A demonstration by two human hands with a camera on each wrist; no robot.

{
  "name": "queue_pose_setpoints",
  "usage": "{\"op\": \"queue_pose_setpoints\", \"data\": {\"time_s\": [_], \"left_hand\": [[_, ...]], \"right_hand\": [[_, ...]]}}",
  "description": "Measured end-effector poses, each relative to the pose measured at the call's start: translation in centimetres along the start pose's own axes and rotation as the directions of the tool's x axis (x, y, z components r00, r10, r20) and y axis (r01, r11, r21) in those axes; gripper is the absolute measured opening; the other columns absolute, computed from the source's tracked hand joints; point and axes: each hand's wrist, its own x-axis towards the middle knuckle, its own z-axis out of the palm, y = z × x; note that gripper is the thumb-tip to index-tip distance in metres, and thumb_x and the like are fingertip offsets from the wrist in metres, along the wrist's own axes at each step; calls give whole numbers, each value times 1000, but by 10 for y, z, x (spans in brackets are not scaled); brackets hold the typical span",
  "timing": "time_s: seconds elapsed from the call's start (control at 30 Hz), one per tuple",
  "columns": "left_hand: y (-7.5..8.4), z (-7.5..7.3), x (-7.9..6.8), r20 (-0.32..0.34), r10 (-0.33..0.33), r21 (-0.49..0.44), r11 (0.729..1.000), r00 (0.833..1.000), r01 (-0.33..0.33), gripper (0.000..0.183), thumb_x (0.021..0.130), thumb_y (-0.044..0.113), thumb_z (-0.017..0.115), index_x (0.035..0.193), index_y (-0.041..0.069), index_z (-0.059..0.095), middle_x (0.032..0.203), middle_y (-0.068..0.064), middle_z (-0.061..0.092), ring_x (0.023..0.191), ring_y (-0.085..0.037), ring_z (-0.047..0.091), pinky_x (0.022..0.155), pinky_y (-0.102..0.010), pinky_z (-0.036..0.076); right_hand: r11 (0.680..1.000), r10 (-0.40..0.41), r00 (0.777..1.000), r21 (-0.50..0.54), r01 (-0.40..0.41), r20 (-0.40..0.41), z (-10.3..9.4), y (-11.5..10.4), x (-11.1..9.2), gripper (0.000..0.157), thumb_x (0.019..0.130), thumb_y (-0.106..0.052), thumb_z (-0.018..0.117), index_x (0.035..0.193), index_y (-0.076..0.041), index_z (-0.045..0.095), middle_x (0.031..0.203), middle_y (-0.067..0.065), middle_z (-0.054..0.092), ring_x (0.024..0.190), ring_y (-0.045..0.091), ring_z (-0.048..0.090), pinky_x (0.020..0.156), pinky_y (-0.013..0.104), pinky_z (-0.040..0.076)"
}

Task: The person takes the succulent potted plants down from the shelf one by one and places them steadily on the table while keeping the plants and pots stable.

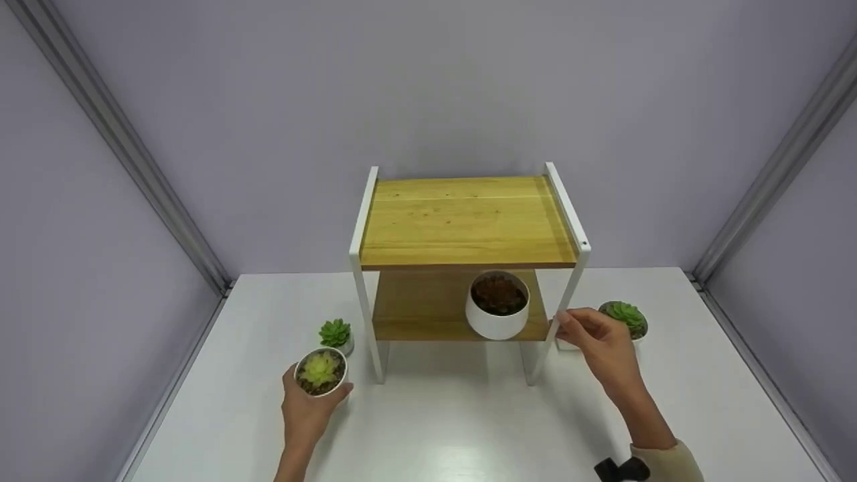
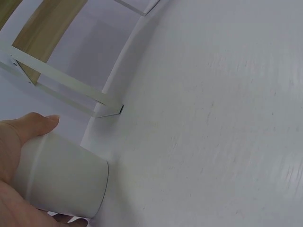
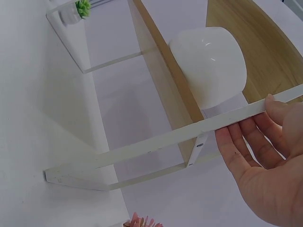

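My left hand [image 1: 301, 412] grips a white pot with a light green succulent [image 1: 321, 371]. In the left wrist view, thumb and fingers wrap this plain white pot [image 2: 68, 175], whose base is at the white tabletop. At the right side of a two-tier wooden shelf [image 1: 469, 221], my right hand [image 1: 606, 351] pinches its white front leg [image 3: 165, 137]. The thumb lies on the leg's front, with the fingers behind it. On the lower board stands a larger white pot [image 1: 497, 326] with a dark reddish succulent.
A small green succulent [image 1: 335, 333] stands beside the shelf's left leg. Another green succulent [image 1: 626, 316] in a pot is behind my right hand, partly hidden. A pink-tipped plant [image 3: 142, 221] shows at the right wrist view's lower edge. Walls [image 1: 428, 87] enclose the white table [image 1: 435, 415].
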Motion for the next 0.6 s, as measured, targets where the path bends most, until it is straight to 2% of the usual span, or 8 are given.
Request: {"op": "queue_pose_setpoints", "data": {"time_s": [0.13,0.37,0.6], "left_hand": [[-2,1,0,-2,-12,-6,1000,1000,12,119,83,33,90,164,-1,10,163,-33,32,152,-52,33,123,-68,33],[-2,-1,-2,-4,-11,-9,1000,1000,11,120,82,36,91,164,-2,12,162,-33,33,152,-52,33,124,-68,32],[-1,-2,-2,8,9,8,1000,1000,-9,124,80,39,93,163,-4,12,162,-34,33,152,-53,32,123,-69,31]], "right_hand": [[1000,2,1000,5,-2,5,-1,0,0,30,102,-26,71,115,1,75,112,15,77,100,12,77,91,25,63],[1000,9,1000,-16,-9,6,-1,-1,-1,32,102,-30,71,116,-1,76,114,14,76,100,10,77,91,23,62],[1000,24,1000,-10,-24,4,-2,-1,1,35,102,-30,71,116,2,74,110,11,77,99,11,77,90,23,63]]}}
